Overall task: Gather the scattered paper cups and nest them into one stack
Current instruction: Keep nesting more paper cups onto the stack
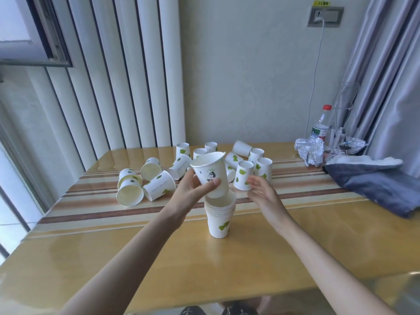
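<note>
A bottle (321, 123), crumpled foil (310, 151) and a blanket (372, 185) share the table (204, 264).

Nothing's really reading clearly here. The yellow sticker (318, 3) sitting over the wall socket (325, 16) at 1 o'clock is showing characters, too blurry to read. Same for the small print running along the tipped cup (160, 186) at 9 o'clock.

Behind the cup (210, 173) your left hand (193, 189) holds, you lose parts of several scattered cups (231, 172); its base also covers part of the stack (219, 214) mouth. Your fingers behind that cup are hidden. Right of the stack, the blue cloth (375, 189) is cut off by the edge
</note>
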A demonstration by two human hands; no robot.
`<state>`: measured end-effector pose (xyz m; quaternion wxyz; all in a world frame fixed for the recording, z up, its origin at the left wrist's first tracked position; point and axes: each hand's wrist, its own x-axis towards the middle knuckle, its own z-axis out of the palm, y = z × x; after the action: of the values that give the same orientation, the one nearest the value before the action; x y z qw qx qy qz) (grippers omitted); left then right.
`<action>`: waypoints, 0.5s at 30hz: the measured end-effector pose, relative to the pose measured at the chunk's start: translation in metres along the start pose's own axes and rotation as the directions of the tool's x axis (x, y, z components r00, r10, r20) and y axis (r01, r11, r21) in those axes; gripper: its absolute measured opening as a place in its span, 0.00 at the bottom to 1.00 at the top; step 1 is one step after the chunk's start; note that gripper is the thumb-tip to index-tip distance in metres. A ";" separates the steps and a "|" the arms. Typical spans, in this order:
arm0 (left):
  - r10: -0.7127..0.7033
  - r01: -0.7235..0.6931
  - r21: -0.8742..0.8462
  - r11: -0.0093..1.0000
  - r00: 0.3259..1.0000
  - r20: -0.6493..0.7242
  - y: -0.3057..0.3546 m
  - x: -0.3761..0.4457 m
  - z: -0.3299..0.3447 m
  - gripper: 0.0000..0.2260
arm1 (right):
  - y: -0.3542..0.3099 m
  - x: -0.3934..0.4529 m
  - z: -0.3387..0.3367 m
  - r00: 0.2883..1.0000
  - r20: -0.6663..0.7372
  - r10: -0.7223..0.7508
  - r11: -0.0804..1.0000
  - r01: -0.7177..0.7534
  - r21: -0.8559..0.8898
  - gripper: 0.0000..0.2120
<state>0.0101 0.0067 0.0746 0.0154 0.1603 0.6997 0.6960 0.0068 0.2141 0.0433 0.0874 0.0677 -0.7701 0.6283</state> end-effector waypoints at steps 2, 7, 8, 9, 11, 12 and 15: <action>-0.031 0.030 0.020 0.999 0.999 0.023 -0.005 0.006 0.009 0.26 | 0.006 -0.004 -0.007 0.999 -0.038 0.012 1.000 -0.012 0.004 0.16; -0.100 0.098 0.044 0.994 0.993 0.055 -0.023 0.007 0.018 0.27 | 0.016 -0.008 -0.019 0.994 -0.102 0.050 0.999 -0.049 0.008 0.15; -0.110 0.106 0.066 0.992 0.992 0.058 -0.025 0.006 0.018 0.27 | 0.018 -0.009 -0.019 0.993 -0.103 0.059 0.998 -0.059 0.002 0.15; -0.125 0.120 0.073 0.990 0.990 0.063 -0.027 0.004 0.017 0.27 | 0.019 -0.009 -0.019 0.992 -0.104 0.066 0.998 -0.066 0.003 0.15; -0.146 0.142 0.064 0.988 0.987 0.072 -0.031 0.001 0.017 0.30 | 0.022 -0.010 -0.019 0.992 -0.110 0.068 0.998 -0.067 0.008 0.14; -0.151 0.147 0.056 0.987 0.986 0.066 -0.032 -0.002 0.017 0.34 | 0.023 -0.010 -0.018 0.991 -0.115 0.067 0.998 -0.067 0.006 0.14; -0.121 0.119 0.075 0.990 0.992 0.024 -0.035 -0.008 0.016 0.47 | 0.027 -0.011 -0.015 0.991 -0.117 0.061 0.998 -0.062 -0.008 0.14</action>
<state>0.0150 0.0213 0.0385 0.0612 0.1285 0.7329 0.6653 0.0130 0.2342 0.0182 0.1131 0.0066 -0.7689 0.6292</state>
